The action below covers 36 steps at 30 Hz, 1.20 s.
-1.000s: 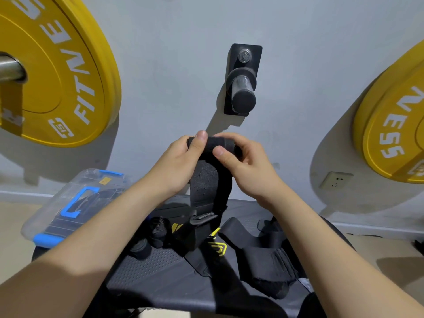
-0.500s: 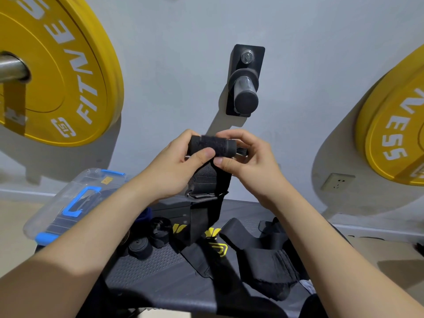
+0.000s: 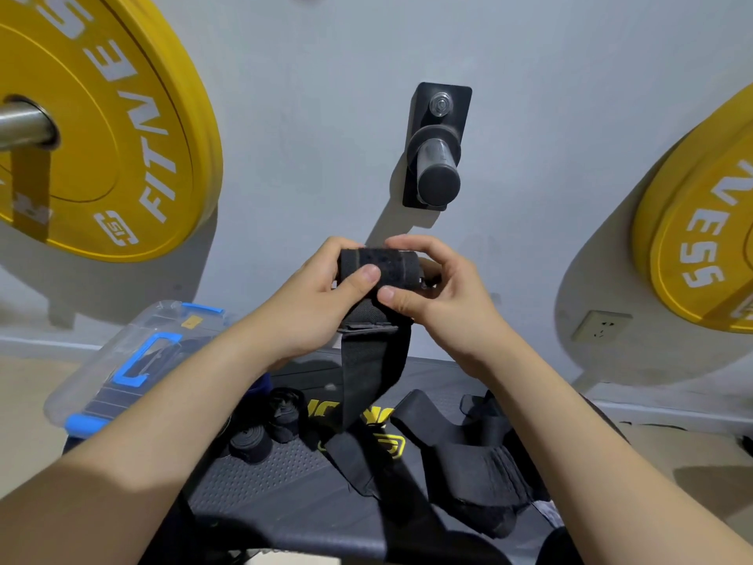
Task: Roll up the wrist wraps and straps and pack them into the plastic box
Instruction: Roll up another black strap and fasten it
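Left hand: curled round the left end of a half-rolled black fabric wrist wrap, thumb pressed on its front.
Right hand: pinching the roll's right end, thumb just beside the other thumb; both hands close together, raised above the bench.
Wrap's tail: hangs straight down from the roll to the black perforated padded bench.
Clear plastic box with blue clips: at the bench's left end, lid on.
Small black rolled wraps: on the bench, near the box.
Loose black straps: heaped on the right.
Wall: yellow weight plates either side.
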### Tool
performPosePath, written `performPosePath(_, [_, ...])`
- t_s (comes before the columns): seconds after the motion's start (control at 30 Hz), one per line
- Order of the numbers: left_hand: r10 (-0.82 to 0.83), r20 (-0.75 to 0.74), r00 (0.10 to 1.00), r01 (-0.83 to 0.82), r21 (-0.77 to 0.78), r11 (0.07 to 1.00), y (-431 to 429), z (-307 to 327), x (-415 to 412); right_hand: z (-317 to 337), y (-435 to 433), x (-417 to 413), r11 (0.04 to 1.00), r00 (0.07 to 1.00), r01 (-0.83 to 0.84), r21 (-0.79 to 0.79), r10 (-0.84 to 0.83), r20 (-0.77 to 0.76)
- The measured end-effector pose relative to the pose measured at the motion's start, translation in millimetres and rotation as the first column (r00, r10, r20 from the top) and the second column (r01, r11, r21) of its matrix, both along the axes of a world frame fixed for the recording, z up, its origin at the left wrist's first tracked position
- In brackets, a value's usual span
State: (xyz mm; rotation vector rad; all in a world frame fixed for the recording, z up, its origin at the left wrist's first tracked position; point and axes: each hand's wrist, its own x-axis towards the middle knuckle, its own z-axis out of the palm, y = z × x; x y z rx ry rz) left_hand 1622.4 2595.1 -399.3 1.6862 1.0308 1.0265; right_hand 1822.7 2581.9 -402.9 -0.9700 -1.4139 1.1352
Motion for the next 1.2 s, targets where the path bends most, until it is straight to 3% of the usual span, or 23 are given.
performPosePath(0.1, [-0.023,0.028,0.999,0.023,-0.008,1.000,1.2,1.1,-2.3,1.2,0.5,3.7,0.995,1.000,0.000,-0.097,0.001,0.006])
performPosePath(0.2, [0.012,0.068,0.998,-0.013,0.015,1.000,2.4,1.8,-2.6,-2.5,0.8,8.0,0.998,0.979,-0.061,-0.006,0.061,0.194])
performPosePath(0.27, [0.003,0.069,0.998,-0.006,0.039,0.999,2.0,2.0,-3.2,-6.3,2.4,5.5,0.999,0.968,-0.024,0.037,0.014,0.251])
performPosePath(0.47, [0.003,-0.053,0.999,0.010,0.232,0.973,3.8,4.6,-1.9,-6.0,7.5,-3.8,0.991,0.976,0.117,0.072,-0.128,0.177])
performPosePath(0.57, [-0.033,0.006,0.999,0.030,0.245,0.969,3.4,5.0,-1.5,0.1,5.9,-4.8,0.992,0.984,0.072,0.101,-0.088,0.156])
performPosePath(0.7, [-0.023,0.071,0.997,0.007,0.208,0.978,3.9,4.7,-4.6,5.2,1.1,-0.7,0.999,0.996,-0.023,0.023,0.021,0.086])
performPosePath(0.97, [0.091,0.198,0.976,-0.085,-0.041,0.996,5.3,2.5,0.1,4.5,1.8,3.3,0.996,0.999,-0.048,0.071,0.046,0.024])
performPosePath(1.2, [0.102,0.135,0.985,-0.075,-0.195,0.978,6.9,-0.7,3.9,2.8,3.0,5.1,0.977,0.980,-0.059,0.204,0.018,0.198])
